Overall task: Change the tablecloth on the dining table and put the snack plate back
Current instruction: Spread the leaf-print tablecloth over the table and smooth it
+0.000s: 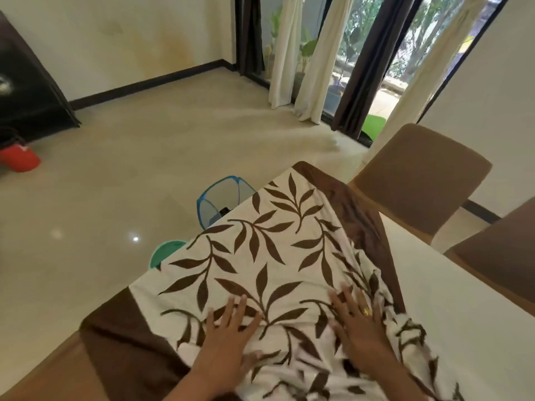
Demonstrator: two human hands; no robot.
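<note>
A cream tablecloth [260, 250] with brown leaf print and a brown border lies partly spread over the near left end of the dining table [451, 302]. It is smooth toward the far corner and bunched into folds near me and along its right side. My left hand [228, 337] presses flat on the cloth with fingers spread. My right hand [359, 322], a ring on one finger, lies flat on the rumpled folds to the right. The snack plate is not in view.
Two brown chairs [419, 180] [503, 256] stand along the table's right side. On the floor to the left sit a blue mesh basket [214, 201] and a green round object [165, 253]. A red object [18, 157] lies by the dark cabinet [26, 91].
</note>
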